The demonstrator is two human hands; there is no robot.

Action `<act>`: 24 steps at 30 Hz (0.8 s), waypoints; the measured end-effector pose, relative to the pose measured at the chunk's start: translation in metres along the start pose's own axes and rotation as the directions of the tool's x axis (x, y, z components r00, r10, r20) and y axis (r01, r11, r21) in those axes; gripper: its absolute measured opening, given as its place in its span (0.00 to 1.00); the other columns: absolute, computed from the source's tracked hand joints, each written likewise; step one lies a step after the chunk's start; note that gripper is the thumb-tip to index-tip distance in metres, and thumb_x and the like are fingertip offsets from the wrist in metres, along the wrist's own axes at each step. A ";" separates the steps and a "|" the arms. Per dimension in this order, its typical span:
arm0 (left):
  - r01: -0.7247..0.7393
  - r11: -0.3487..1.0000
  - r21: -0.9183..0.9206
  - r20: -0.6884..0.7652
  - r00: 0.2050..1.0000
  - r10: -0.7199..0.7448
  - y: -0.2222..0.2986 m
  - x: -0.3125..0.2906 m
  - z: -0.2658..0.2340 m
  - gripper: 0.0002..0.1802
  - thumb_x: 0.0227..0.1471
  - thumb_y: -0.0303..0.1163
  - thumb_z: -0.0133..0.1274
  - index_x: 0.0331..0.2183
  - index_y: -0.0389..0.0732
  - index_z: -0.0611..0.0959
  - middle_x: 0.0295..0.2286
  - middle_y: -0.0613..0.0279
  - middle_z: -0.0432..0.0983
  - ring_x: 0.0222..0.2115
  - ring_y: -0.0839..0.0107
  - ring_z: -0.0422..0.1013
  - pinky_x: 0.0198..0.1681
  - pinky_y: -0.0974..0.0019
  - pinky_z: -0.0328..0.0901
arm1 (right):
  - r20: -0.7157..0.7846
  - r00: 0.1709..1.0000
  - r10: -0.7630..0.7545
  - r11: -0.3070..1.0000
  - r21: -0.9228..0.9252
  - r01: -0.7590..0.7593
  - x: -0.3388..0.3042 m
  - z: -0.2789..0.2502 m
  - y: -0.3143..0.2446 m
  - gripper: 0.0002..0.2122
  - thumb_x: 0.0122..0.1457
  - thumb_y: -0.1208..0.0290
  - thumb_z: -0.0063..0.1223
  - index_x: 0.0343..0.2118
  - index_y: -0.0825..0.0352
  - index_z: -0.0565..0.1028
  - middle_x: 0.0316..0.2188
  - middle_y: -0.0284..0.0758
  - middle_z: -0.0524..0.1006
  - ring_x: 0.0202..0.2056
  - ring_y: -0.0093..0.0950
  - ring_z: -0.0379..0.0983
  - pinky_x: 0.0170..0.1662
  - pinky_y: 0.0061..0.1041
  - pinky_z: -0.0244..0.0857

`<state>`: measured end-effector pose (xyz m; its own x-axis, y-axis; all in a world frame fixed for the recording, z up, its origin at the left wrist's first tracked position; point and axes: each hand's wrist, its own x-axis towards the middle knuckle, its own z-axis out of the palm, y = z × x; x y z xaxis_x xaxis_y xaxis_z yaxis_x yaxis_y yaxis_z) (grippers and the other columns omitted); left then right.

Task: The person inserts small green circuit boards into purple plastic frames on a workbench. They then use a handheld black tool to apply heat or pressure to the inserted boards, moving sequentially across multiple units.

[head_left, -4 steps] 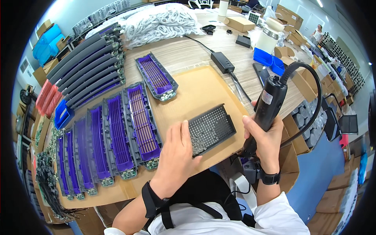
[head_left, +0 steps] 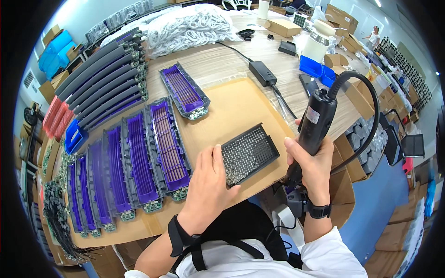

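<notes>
My right hand (head_left: 314,162) is wrapped round a black electric screwdriver (head_left: 317,116), held tilted with its cable end up and its lower end beside the table edge. My left hand (head_left: 204,185) lies with fingers stretched out along the left end of a black perforated tray (head_left: 250,153), the thumb out toward its near edge. Small metal screws seem to sit in the tray's holes, with a loose heap in the corner by my left hand. Beyond the tray, one grey housing with a purple grille (head_left: 184,90) lies by itself on the cardboard sheet (head_left: 227,99).
Several more grey-and-purple housings (head_left: 139,157) stand in a row at left, with curved grey parts (head_left: 99,74) stacked behind. A black power adapter (head_left: 263,73) and its cord lie on the table. Blue bins (head_left: 317,70) and a cream flask (head_left: 316,45) stand at far right. Bagged white cables (head_left: 192,30) lie at the back.
My right hand and the screwdriver have shifted very slightly left. The tray and my left hand are almost where they were.
</notes>
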<state>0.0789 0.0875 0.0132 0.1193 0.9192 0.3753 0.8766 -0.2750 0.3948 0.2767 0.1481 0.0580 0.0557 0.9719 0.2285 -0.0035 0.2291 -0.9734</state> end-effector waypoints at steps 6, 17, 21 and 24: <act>0.077 0.996 0.041 0.034 0.996 -0.079 0.006 -0.002 -0.002 0.48 0.29 0.35 0.71 0.50 0.23 0.66 0.45 0.42 0.63 0.48 0.48 0.62 0.53 0.55 0.60 | -0.024 1.000 -0.018 0.999 0.034 0.018 0.002 0.000 0.001 0.18 0.50 0.79 0.63 0.44 0.74 0.71 0.21 0.31 0.74 0.18 0.17 0.69 0.22 0.16 0.61; 0.220 0.914 0.339 -0.073 0.975 -0.208 0.018 -0.024 0.003 0.37 0.34 0.66 0.61 0.26 0.38 0.73 0.29 0.57 0.66 0.41 0.59 0.63 0.57 0.36 0.47 | 0.020 0.998 -0.055 0.994 0.097 0.053 -0.007 0.011 -0.003 0.20 0.52 0.81 0.56 0.49 0.74 0.67 0.22 0.33 0.73 0.17 0.21 0.69 0.23 0.20 0.62; 0.200 0.924 0.326 -0.053 0.980 -0.193 0.021 -0.030 0.006 0.32 0.37 0.58 0.63 0.26 0.38 0.72 0.26 0.58 0.67 0.38 0.59 0.65 0.57 0.37 0.47 | 0.005 0.999 -0.050 0.984 0.174 0.049 -0.011 0.023 -0.002 0.20 0.52 0.81 0.55 0.49 0.74 0.66 0.20 0.32 0.72 0.17 0.21 0.68 0.23 0.20 0.61; 0.154 0.948 0.280 -0.080 0.987 -0.136 0.019 -0.038 0.012 0.24 0.42 0.49 0.64 0.27 0.40 0.73 0.25 0.62 0.69 0.38 0.59 0.67 0.57 0.31 0.45 | -0.003 0.998 -0.070 0.979 0.191 0.070 -0.014 0.036 0.001 0.19 0.53 0.81 0.54 0.49 0.74 0.66 0.20 0.32 0.72 0.17 0.22 0.68 0.23 0.21 0.61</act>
<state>0.0966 0.0503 -0.0035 -0.0391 0.9225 0.3840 0.9795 -0.0407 0.1975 0.2403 0.1363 0.0549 0.0593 0.9532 0.2964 -0.1905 0.3023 -0.9340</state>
